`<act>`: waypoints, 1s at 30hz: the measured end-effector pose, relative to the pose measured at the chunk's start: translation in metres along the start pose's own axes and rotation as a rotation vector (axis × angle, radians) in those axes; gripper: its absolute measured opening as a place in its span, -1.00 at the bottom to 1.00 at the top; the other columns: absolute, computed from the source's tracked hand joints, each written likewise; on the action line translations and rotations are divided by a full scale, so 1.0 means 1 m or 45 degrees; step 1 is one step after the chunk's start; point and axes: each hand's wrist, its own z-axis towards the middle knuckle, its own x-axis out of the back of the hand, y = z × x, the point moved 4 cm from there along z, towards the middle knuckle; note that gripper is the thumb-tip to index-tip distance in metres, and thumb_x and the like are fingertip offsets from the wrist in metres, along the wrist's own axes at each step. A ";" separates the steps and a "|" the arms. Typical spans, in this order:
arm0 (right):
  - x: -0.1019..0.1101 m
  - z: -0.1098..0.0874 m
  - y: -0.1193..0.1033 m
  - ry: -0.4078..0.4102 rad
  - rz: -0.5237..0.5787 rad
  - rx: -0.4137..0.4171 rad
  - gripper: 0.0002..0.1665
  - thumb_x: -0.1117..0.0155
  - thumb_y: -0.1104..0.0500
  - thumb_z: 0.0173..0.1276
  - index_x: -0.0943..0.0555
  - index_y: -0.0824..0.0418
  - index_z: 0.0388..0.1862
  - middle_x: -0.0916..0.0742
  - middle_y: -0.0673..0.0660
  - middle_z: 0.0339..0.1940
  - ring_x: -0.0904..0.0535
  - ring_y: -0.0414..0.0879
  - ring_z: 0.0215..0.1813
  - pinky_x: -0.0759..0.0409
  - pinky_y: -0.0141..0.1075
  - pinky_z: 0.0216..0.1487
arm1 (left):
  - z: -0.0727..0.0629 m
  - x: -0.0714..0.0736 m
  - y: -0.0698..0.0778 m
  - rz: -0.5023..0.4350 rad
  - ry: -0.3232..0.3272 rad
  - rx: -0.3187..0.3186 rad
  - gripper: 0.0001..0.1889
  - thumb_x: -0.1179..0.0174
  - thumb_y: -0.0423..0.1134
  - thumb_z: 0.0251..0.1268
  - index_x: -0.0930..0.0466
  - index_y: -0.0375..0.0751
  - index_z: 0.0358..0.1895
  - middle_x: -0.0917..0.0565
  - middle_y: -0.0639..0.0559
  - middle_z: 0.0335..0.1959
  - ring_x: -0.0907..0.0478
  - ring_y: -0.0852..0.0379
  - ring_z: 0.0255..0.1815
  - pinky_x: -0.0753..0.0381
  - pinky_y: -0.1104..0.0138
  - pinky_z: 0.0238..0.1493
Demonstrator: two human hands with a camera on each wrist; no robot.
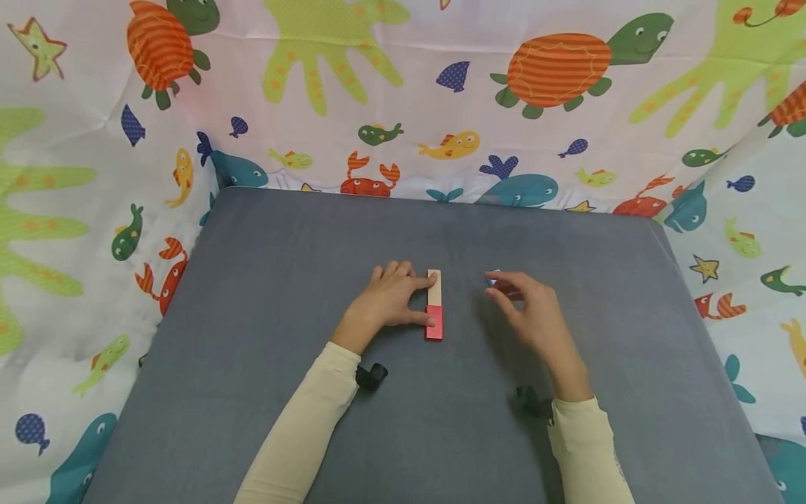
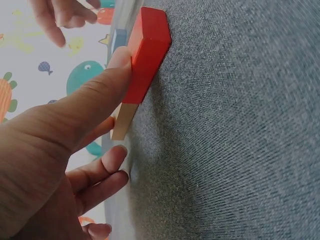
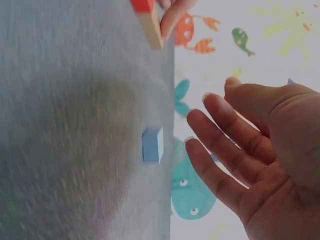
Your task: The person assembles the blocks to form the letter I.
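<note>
A red block (image 1: pixel 434 332) and a plain wooden block (image 1: pixel 434 294) lie end to end on the grey table, the red one nearer me. My left hand (image 1: pixel 392 297) is at their left side, thumb on the red block and index finger reaching the wooden one near its far end. In the left wrist view the thumb lies straight along the red block (image 2: pixel 150 55). A small blue block (image 3: pixel 152 145) stands on the table farther right. Close over it is my right hand (image 1: pixel 532 308), fingers spread and apart from the block in the right wrist view.
The grey table (image 1: pixel 302 238) is bordered at the back and sides by a white cloth (image 1: pixel 403 91) printed with sea animals. Dark wrist-worn pieces, such as the one by the left cuff (image 1: pixel 371 376), jut out beneath both forearms.
</note>
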 end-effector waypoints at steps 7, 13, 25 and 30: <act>0.005 0.016 0.024 -0.003 -0.084 0.003 -0.58 -0.44 0.34 0.45 -0.69 0.31 0.26 -0.73 0.26 0.00 -0.70 0.18 0.08 -0.67 0.14 0.11 | -0.001 -0.002 0.000 0.004 -0.024 0.008 -0.04 -0.41 0.42 0.18 -0.29 0.28 0.64 -0.46 0.04 0.05 -0.29 0.09 0.04 -0.21 0.10 0.09; 0.000 0.024 0.038 -0.087 -0.204 0.005 -0.50 -0.42 0.36 0.45 -0.62 0.36 0.35 -0.68 0.32 0.09 -0.63 0.23 0.15 -0.55 0.17 0.20 | -0.001 -0.002 0.001 0.014 -0.022 0.020 -0.04 -0.40 0.42 0.19 -0.27 0.30 0.64 -0.49 0.05 0.09 -0.29 0.09 0.06 -0.21 0.11 0.10; -0.008 0.028 0.052 -0.135 -0.275 0.006 -0.52 -0.44 0.33 0.44 -0.64 0.35 0.32 -0.70 0.29 0.11 -0.62 0.22 0.17 -0.52 0.17 0.26 | -0.002 0.000 0.002 0.005 -0.026 0.042 -0.04 -0.43 0.40 0.17 -0.28 0.30 0.64 -0.50 0.05 0.10 -0.29 0.09 0.08 -0.20 0.11 0.11; -0.010 0.031 0.056 -0.167 -0.294 -0.035 -0.59 -0.46 0.28 0.46 -0.68 0.34 0.24 -0.72 0.27 0.07 -0.61 0.22 0.14 -0.53 0.17 0.24 | -0.002 0.002 0.003 -0.013 -0.023 0.033 -0.05 -0.44 0.38 0.18 -0.29 0.27 0.63 -0.51 0.03 0.11 -0.30 0.06 0.07 -0.20 0.09 0.11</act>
